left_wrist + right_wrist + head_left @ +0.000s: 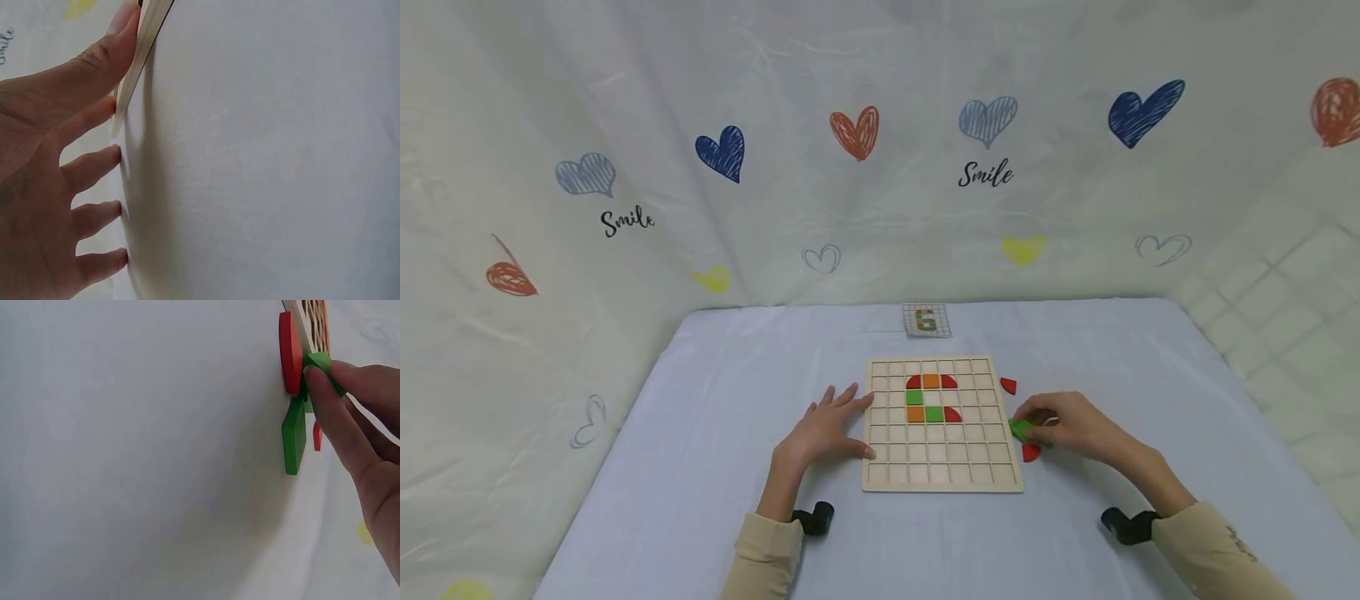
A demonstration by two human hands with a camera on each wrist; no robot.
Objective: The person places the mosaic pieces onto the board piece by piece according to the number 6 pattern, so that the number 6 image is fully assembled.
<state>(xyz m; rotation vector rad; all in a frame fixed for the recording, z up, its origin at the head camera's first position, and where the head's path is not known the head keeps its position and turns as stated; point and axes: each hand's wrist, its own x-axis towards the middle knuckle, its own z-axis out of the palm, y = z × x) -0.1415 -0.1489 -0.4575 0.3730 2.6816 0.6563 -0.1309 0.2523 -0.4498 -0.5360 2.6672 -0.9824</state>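
A wooden grid board (938, 477) lies on the table, with red, orange and green pieces in its upper cells. Along its left edge, my left hand (829, 427) rests with spread fingers, thumb and a fingertip touching the rim (139, 59). Just off the board's right side, my right hand (1071, 425) pinches a green piece (320, 361) between thumb and fingers. Beside it in the right wrist view are another green piece (294, 436) and a red piece (289, 353). The left palm and fingers show in the left wrist view.
Behind the board lies a small pattern card (927, 321) with a coloured figure on a grid. One red piece (1008, 386) is near the board's upper right edge, another red piece (1031, 452) below the right hand. A white curtain with printed hearts hangs behind the table.
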